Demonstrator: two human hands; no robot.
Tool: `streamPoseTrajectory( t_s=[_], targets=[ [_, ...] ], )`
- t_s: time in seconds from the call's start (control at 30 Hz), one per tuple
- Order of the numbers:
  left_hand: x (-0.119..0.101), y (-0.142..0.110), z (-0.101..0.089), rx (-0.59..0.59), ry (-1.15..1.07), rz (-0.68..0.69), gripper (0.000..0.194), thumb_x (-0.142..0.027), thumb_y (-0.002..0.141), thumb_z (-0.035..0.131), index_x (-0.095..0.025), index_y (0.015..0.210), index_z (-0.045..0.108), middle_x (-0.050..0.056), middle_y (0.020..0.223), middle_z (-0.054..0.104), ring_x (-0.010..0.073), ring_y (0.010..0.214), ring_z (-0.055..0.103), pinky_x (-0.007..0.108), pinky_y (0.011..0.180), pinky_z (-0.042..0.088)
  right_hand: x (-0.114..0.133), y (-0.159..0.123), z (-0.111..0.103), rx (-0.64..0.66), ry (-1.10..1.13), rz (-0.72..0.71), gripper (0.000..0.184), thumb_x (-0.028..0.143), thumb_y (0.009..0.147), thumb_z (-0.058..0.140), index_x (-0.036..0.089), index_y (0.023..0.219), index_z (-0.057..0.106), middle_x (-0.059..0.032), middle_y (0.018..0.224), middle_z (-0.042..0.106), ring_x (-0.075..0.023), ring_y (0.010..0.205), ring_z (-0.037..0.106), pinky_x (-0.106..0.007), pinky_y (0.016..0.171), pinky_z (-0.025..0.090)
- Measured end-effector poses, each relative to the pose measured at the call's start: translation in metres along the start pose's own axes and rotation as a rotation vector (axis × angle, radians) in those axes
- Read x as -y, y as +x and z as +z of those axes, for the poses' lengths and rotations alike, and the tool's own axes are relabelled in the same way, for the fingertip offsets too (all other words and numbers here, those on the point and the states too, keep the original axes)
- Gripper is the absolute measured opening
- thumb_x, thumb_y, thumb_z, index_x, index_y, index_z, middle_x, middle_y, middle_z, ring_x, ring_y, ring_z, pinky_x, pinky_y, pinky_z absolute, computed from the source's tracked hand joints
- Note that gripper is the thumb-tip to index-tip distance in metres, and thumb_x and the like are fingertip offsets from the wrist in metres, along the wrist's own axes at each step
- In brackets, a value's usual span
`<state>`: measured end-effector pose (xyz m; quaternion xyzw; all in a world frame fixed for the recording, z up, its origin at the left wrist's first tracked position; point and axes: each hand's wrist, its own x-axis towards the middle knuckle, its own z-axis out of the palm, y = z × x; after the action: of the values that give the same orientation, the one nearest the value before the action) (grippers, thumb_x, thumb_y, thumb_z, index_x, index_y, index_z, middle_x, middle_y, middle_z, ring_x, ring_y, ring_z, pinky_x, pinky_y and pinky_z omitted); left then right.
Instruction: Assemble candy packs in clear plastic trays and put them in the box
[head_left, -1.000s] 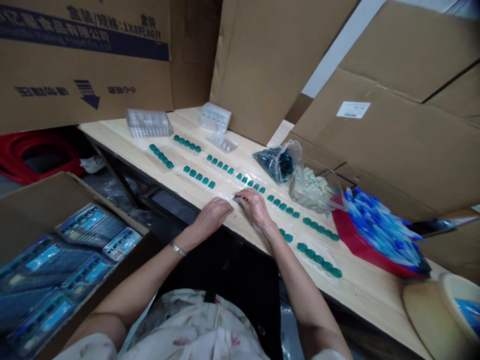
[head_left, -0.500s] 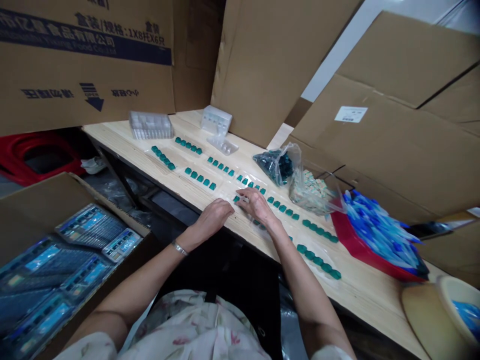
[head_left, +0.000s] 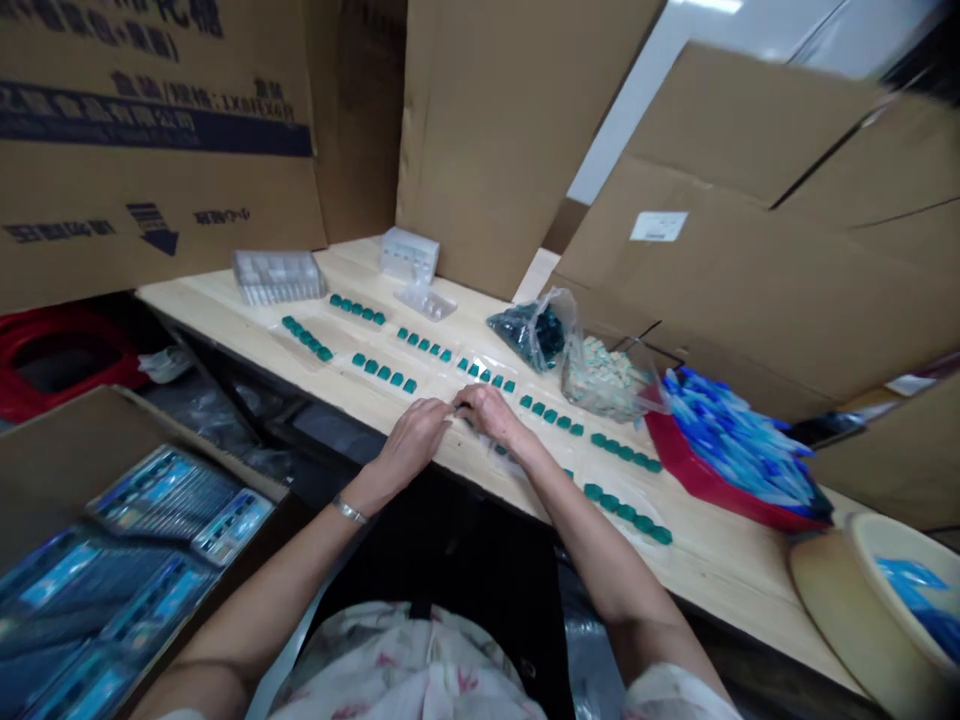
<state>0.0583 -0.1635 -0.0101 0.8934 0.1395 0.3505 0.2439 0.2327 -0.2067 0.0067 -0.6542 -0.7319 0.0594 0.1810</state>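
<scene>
Above the near edge of the table, my left hand (head_left: 416, 438) and my right hand (head_left: 491, 413) meet at the fingertips. The left fingers are pressed together; whatever they pinch is hidden. My right thumb and fingers are closed in a pinch, and anything small between them cannot be made out. Under and beside the right hand lie a few green faceted pieces (head_left: 501, 450), partly covered by it. Rows of similar green pieces (head_left: 384, 373) rest on clear plastic trays to the left, with another row (head_left: 628, 513) to the right of my right forearm.
Behind the rows stand a clear bag of dark green pieces (head_left: 529, 333), a clear container of pale pieces (head_left: 607, 378) and a red tray (head_left: 694, 470) of blue items. Stacked clear trays (head_left: 277, 277) sit far left. A carton (head_left: 255, 470) of blue packs and a beige bucket (head_left: 832, 590) flank the table.
My right hand has gone from fingers parted over a green piece to a pinch against the left fingertips. The left hand has barely moved. The camera view has shifted slightly.
</scene>
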Motion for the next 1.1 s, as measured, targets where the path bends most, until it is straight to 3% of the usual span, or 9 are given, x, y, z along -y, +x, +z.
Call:
streamPoseTrajectory(
  t_s=[0.13, 0.3, 0.4, 0.5, 0.6, 0.73, 0.83, 0.97, 1.1],
  targets=[
    [0.007, 0.011, 0.012, -0.015, 0.094, 0.06, 0.032, -0.006, 0.086, 0.038, -0.012, 0.112, 0.055, 0.012, 0.105, 0.063, 0.0205, 0.101, 0.055, 0.037, 0.088, 0.044, 0.007, -0.014, 0.002, -0.14, 0.03, 0.112, 0.035, 0.018, 0.076, 0.062, 0.016, 0.11, 0.056, -0.0051, 0.088, 0.065, -0.0172, 0.085, 0.058, -0.028, 0.078, 0.045],
    [0.009, 0.018, 0.02, 0.11, 0.208, 0.101, 0.029, -0.006, 0.085, 0.04, -0.013, 0.106, 0.058, 0.01, 0.103, 0.062, 0.0199, 0.097, 0.055, 0.036, 0.085, 0.045, 0.01, -0.024, 0.01, -0.241, 0.02, 0.235, 0.015, 0.02, 0.079, 0.059, 0.017, 0.092, 0.066, -0.0059, 0.085, 0.067, -0.019, 0.089, 0.057, -0.031, 0.083, 0.044],
    [0.007, 0.021, 0.016, 0.202, 0.293, 0.129, 0.025, -0.01, 0.086, 0.04, -0.012, 0.103, 0.059, 0.01, 0.097, 0.062, 0.0209, 0.094, 0.053, 0.037, 0.084, 0.044, 0.012, -0.022, 0.014, -0.273, -0.015, 0.3, 0.013, 0.018, 0.079, 0.058, 0.015, 0.084, 0.069, -0.0081, 0.084, 0.068, -0.0209, 0.089, 0.057, -0.033, 0.085, 0.042],
    [0.007, 0.023, 0.017, 0.237, 0.387, 0.168, 0.023, -0.011, 0.087, 0.041, -0.012, 0.102, 0.059, 0.01, 0.094, 0.061, 0.0224, 0.094, 0.05, 0.038, 0.085, 0.042, 0.016, -0.021, 0.013, -0.246, -0.014, 0.294, 0.013, 0.016, 0.076, 0.059, 0.016, 0.084, 0.069, -0.0075, 0.085, 0.069, -0.0219, 0.09, 0.058, -0.035, 0.087, 0.041],
    [0.009, 0.023, 0.025, 0.261, 0.515, 0.237, 0.025, -0.007, 0.084, 0.042, -0.01, 0.101, 0.058, 0.011, 0.095, 0.059, 0.0226, 0.091, 0.049, 0.038, 0.084, 0.042, 0.02, -0.028, 0.004, -0.251, -0.011, 0.228, 0.024, 0.013, 0.072, 0.062, 0.016, 0.095, 0.067, -0.0093, 0.099, 0.067, -0.0232, 0.099, 0.057, -0.037, 0.09, 0.04],
    [0.015, 0.023, 0.042, 0.289, 0.711, 0.331, 0.022, -0.003, 0.08, 0.04, -0.011, 0.086, 0.061, 0.01, 0.085, 0.056, 0.023, 0.082, 0.05, 0.038, 0.078, 0.044, 0.018, -0.055, -0.012, -0.411, -0.016, 0.162, 0.026, 0.015, 0.075, 0.062, 0.016, 0.1, 0.064, -0.0102, 0.111, 0.064, -0.0223, 0.106, 0.055, -0.04, 0.097, 0.036],
    [0.011, 0.022, 0.046, 0.275, 0.739, 0.375, 0.025, -0.001, 0.079, 0.038, -0.011, 0.085, 0.06, 0.01, 0.084, 0.056, 0.023, 0.084, 0.052, 0.042, 0.087, 0.042, 0.011, -0.084, -0.022, -0.507, -0.016, 0.196, 0.016, 0.017, 0.08, 0.056, 0.019, 0.093, 0.066, -0.0085, 0.106, 0.066, -0.0221, 0.102, 0.057, -0.044, 0.097, 0.034],
    [0.004, 0.022, 0.033, 0.328, 0.617, 0.326, 0.027, 0.001, 0.08, 0.036, -0.008, 0.092, 0.059, 0.014, 0.093, 0.059, 0.0235, 0.092, 0.055, 0.043, 0.094, 0.039, 0.006, -0.122, -0.031, -0.597, -0.02, 0.234, 0.015, 0.02, 0.083, 0.053, 0.02, 0.09, 0.066, -0.0077, 0.103, 0.067, -0.0226, 0.1, 0.059, -0.047, 0.098, 0.033],
    [0.011, 0.039, 0.002, 0.283, 0.324, 0.195, 0.03, -0.008, 0.086, 0.04, -0.011, 0.11, 0.056, 0.011, 0.108, 0.062, 0.0186, 0.1, 0.057, 0.034, 0.089, 0.045, 0.007, -0.159, -0.037, -0.636, 0.026, 0.228, 0.016, 0.023, 0.084, 0.053, 0.02, 0.094, 0.065, -0.0081, 0.104, 0.067, -0.0222, 0.101, 0.06, -0.045, 0.096, 0.038]
  ],
)
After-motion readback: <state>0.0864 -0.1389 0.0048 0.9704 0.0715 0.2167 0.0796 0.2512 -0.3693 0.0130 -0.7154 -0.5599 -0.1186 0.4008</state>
